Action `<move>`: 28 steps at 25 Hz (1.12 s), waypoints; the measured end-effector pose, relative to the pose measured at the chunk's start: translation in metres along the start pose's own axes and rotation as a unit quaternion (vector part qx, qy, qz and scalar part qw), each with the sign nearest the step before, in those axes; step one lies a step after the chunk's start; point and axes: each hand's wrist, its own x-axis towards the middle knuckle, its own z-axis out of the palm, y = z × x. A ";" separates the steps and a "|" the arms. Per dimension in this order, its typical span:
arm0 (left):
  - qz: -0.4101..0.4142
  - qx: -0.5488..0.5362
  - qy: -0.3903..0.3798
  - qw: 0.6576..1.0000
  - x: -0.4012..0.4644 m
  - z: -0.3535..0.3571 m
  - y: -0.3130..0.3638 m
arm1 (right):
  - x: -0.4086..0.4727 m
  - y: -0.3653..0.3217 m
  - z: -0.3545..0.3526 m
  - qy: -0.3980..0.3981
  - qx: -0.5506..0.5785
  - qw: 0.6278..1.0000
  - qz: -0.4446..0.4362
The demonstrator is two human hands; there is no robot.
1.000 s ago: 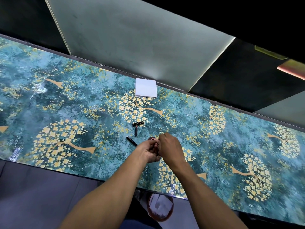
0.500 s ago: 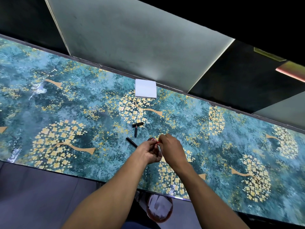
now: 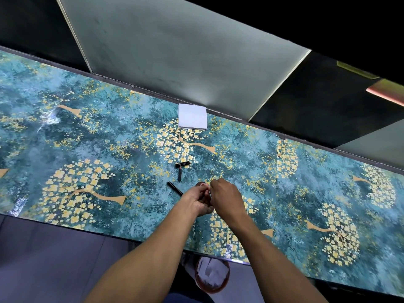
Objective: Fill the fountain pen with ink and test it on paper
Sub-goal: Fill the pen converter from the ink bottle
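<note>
both hands meet just above the table (image 3: 87, 136), the left hand (image 3: 197, 201) curled with its fingertips (image 3: 204, 189) pinched on something small and reddish that i cannot make out, perhaps the ink bottle's rim, and the right hand (image 3: 225, 196) closed over a thin part i take for the pen's filling section. beyond the fingertips lie two short black pen pieces (image 3: 181, 168), a slim black barrel (image 3: 175, 188) sits just to their left, and the white paper (image 3: 192, 116) waits well beyond. to fill cleanly, i'd keep the left grip steady and work slowly.
</note>
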 end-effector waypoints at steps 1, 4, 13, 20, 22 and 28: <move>0.000 -0.002 -0.001 1.000 0.000 0.000 0.000 | 0.001 0.000 0.002 -0.004 0.013 1.000 0.009; -0.002 -0.017 -0.003 1.000 0.000 -0.002 0.000 | 0.001 -0.001 0.004 -0.017 0.039 0.999 0.029; -0.013 -0.024 -0.005 1.000 -0.004 -0.001 0.000 | 0.005 -0.003 -0.006 -0.019 0.032 0.999 0.007; -0.005 -0.012 0.001 1.000 -0.002 -0.003 -0.001 | 0.002 -0.005 0.003 -0.029 -0.008 0.999 0.025; -0.006 -0.015 -0.005 1.000 -0.003 -0.002 -0.001 | 0.002 -0.005 0.004 -0.026 -0.010 0.999 0.029; 0.003 -0.026 -0.008 1.000 -0.005 0.000 -0.003 | 0.002 -0.005 0.002 -0.019 -0.008 0.999 0.043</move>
